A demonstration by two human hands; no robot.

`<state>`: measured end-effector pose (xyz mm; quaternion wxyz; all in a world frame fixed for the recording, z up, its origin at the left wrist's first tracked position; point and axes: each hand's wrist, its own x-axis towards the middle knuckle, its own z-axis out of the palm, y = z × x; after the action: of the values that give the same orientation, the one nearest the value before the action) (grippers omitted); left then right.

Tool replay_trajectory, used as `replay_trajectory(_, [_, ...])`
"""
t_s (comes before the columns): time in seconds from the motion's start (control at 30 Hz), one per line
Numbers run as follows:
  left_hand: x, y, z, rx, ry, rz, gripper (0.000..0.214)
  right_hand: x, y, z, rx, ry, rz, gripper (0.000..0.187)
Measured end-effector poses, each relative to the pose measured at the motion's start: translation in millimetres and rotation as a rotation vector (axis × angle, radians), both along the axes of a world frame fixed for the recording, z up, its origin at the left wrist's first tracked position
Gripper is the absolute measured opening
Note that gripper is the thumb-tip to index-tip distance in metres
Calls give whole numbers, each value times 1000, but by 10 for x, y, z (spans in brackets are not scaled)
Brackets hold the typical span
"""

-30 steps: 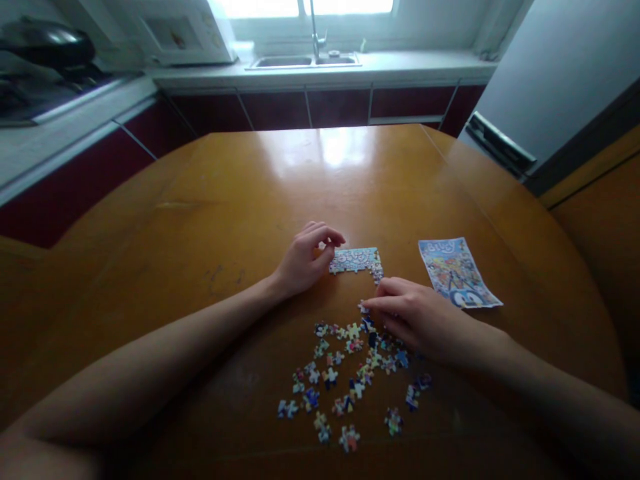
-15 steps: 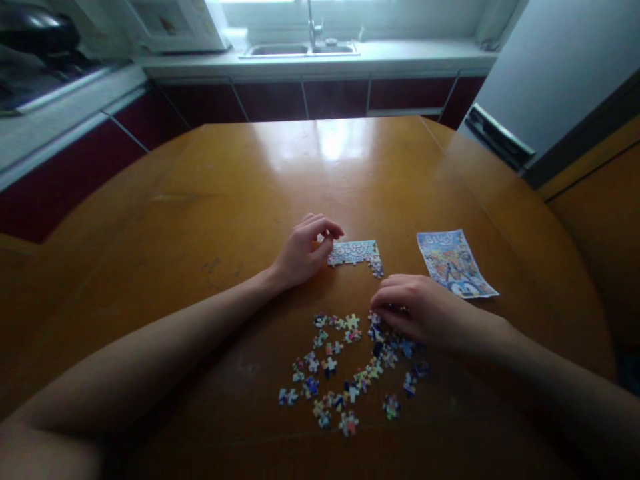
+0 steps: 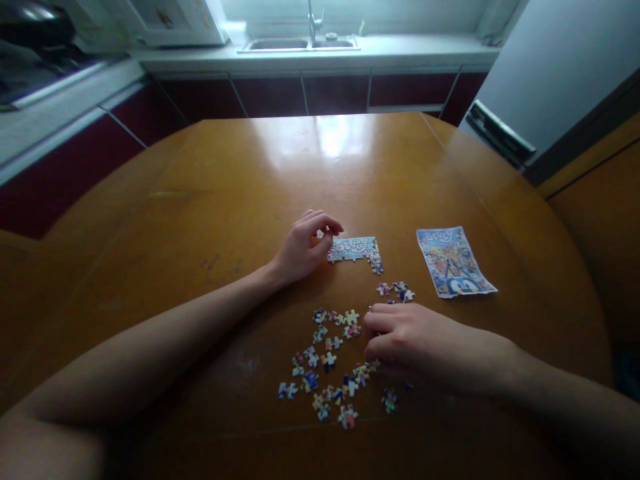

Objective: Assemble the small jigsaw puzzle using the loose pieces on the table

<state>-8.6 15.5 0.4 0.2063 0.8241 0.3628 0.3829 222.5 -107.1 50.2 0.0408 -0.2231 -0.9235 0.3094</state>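
Note:
My left hand rests on the table at the left end of a partly joined jigsaw puzzle. Its fingers are loosely bent, and a gap shows between thumb and forefinger. The joined part is a pale blue strip with lettering, and a short column runs down at its right end. Over the right side of the loose puzzle pieces, my right hand is closed, fingers curled downward. What lies between its fingertips is hidden. A few more pieces lie just beyond that hand.
To the right lies a printed picture sheet with a penguin at its bottom. Everything is on a large brown wooden table. Behind it are a counter with a sink, and a fridge at the right.
My right hand has moved nearer to me across the loose pieces, uncovering a few at the far right and covering others. My left hand has stayed by the joined strip.

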Motion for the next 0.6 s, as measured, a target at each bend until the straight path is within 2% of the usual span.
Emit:
replay_trajectory(0.33, [-7,9,-1,7,7,-11,18,-49,-60,10,62,-53,40,15])
replay_trajectory(0.5, [-19,28,-22,14,12,-18,18,-40,-11,30,-57,-3,62,14])
replay_trajectory(0.6, [-20,17,-3,33,17,-28,17,13,47,35,-136,87,3,12])
